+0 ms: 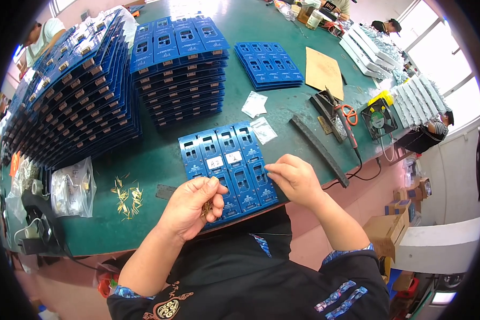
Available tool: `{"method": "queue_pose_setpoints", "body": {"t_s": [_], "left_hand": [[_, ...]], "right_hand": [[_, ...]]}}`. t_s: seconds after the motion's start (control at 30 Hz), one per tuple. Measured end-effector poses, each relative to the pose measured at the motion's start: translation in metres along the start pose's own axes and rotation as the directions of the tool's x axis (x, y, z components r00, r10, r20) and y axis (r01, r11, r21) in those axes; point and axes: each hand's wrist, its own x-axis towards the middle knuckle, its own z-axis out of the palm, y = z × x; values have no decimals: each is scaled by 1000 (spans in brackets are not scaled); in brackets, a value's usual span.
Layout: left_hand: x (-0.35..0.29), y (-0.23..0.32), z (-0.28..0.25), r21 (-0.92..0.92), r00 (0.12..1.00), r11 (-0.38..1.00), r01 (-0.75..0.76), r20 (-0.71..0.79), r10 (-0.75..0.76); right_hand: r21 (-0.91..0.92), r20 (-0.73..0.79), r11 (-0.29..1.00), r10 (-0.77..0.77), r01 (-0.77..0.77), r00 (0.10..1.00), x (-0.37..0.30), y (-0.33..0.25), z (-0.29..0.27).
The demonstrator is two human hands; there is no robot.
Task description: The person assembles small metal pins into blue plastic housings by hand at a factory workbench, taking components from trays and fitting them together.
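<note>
A blue circuit-board panel with rows of dark cutouts lies at the table's front edge, two white labels on it. My left hand is over its lower left corner, fingers curled around several thin brass pins. My right hand is at the panel's right edge, thumb and forefinger pinched together; whatever is between them is too small to make out. A loose heap of brass pins lies on the table left of my left hand.
Tall stacks of blue boards stand at the left, with a lower stack behind the panel. To the right are a dark bar, a soldering iron, orange-handled scissors and a small fan. Other people sit farther off.
</note>
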Motion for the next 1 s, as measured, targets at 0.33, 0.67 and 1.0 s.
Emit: {"method": "queue_pose_setpoints", "body": {"t_s": [0.33,0.67,1.0], "left_hand": [[1,-1,4,-2,1000,1000,7,18,-7],[0,-1,2,-43,999,999,21,29,-20],[0,-2,2,-47,1000,999,13,24,-12]], "right_hand": [[-184,37,974,-127,132,991,3,-5,2],[-170,52,977,-122,129,991,-1,-14,-2],[-184,33,975,-117,121,993,0,-15,-2]]}}
